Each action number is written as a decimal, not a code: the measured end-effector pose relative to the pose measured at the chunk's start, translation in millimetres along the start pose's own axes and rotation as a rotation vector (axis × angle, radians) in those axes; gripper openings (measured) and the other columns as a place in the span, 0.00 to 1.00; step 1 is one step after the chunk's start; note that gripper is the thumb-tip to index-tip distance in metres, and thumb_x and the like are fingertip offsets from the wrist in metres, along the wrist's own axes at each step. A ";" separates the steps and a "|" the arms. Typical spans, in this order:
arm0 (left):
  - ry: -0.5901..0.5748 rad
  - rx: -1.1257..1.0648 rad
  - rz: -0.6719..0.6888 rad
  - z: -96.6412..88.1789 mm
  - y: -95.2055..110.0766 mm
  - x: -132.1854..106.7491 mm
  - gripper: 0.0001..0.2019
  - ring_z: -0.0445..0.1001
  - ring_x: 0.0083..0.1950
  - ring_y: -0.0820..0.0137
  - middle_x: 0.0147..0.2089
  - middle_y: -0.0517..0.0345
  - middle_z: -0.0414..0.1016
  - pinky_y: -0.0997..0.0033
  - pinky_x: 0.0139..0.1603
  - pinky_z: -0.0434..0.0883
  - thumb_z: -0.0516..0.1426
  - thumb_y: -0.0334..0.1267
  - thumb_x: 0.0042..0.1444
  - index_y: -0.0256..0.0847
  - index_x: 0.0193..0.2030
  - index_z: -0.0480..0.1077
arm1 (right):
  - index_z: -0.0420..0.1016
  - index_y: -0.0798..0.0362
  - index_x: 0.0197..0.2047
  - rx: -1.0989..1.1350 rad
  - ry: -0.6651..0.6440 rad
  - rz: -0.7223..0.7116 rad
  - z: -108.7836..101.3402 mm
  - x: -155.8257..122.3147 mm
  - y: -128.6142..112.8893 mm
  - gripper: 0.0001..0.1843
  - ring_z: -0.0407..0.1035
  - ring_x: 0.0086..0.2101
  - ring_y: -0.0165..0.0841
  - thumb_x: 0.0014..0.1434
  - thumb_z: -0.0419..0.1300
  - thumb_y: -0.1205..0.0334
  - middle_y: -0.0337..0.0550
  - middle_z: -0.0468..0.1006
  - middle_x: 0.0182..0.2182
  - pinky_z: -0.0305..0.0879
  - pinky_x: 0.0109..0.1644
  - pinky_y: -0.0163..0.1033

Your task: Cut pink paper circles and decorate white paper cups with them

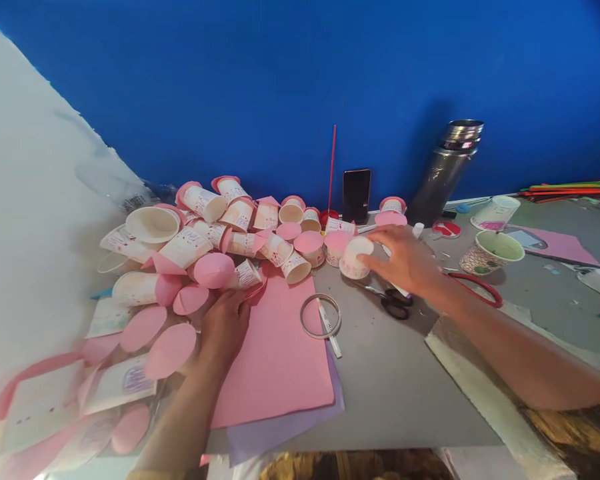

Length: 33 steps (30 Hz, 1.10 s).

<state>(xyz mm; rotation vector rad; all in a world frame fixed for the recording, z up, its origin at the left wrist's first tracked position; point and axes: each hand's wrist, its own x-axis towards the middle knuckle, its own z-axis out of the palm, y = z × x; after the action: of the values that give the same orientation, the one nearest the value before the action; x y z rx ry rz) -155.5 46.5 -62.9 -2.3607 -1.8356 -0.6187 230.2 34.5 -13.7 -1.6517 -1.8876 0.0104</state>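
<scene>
My right hand (403,259) closes its thumb and fingers around a small white paper cup (354,261), which stands upside down on the table with pink marks near its rim. At the upper left corner of a large pink paper sheet (280,360), my left hand (225,323) pinches a piece of pink paper (258,288); its fingertips are partly hidden. Many decorated paper cups with pink paper pieces, such as a drawn-on cup (185,247), are heaped beside it. Black-handled scissors (396,304) lie under my right wrist.
A tape ring (305,319) and a white marker (330,330) lie on the sheet's right edge. Behind stand a phone (356,195) and a steel flask (443,177). To the right are a patterned cup (490,253) and a red-handled tool (480,288).
</scene>
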 end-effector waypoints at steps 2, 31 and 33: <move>-0.004 0.003 0.003 0.0 -0.2 0.3 0.16 0.80 0.45 0.55 0.43 0.47 0.83 0.60 0.46 0.73 0.51 0.38 0.63 0.39 0.43 0.80 | 0.81 0.50 0.50 -0.036 0.035 0.076 -1.9 7.4 16.3 0.20 0.71 0.56 0.51 0.62 0.62 0.47 0.52 0.80 0.54 0.68 0.58 0.54; -0.039 0.017 -0.056 -1.0 8.9 -4.0 0.14 0.77 0.45 0.59 0.43 0.48 0.81 0.64 0.43 0.70 0.52 0.36 0.63 0.39 0.43 0.80 | 0.75 0.55 0.55 -0.011 -0.419 -0.693 6.0 -72.9 -74.9 0.20 0.69 0.47 0.45 0.62 0.69 0.58 0.55 0.73 0.53 0.68 0.45 0.46; -0.042 0.013 -0.053 -1.7 9.5 -4.0 0.14 0.77 0.44 0.59 0.43 0.49 0.81 0.64 0.42 0.70 0.53 0.36 0.63 0.40 0.43 0.80 | 0.76 0.54 0.53 -0.022 -0.458 -0.643 11.2 -67.6 -67.8 0.20 0.70 0.48 0.44 0.61 0.71 0.56 0.53 0.73 0.53 0.68 0.44 0.45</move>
<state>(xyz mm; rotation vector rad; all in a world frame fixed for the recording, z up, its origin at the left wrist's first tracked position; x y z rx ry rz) -147.7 39.8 -61.2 -2.3414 -1.9199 -0.5649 166.3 -36.6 -25.7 -1.0391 -2.7014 0.1112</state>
